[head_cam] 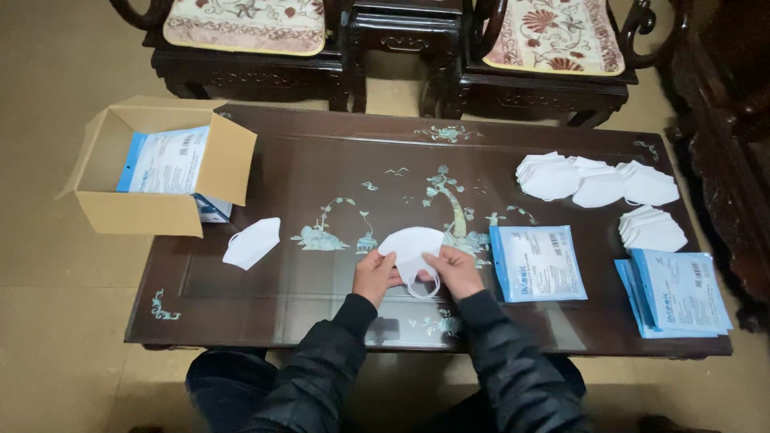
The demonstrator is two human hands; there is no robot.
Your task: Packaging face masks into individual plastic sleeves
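Both hands, left hand (374, 275) and right hand (454, 271), are pinching a white folded fabric mask (411, 243); blue-edged flat plastic pouch (537, 262) lying at 3 o'clock.

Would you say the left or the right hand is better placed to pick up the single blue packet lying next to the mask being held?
Probably the right hand: the single blue packet lies just beside it, while the left hand sits across the white mask both hold.

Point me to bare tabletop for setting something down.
Free: the centre between the cardboard box and the mask stacks, beyond both hands, and the front-left corner below the lone mask. Crowded: the right end, with blue-edged pouches and stacks.
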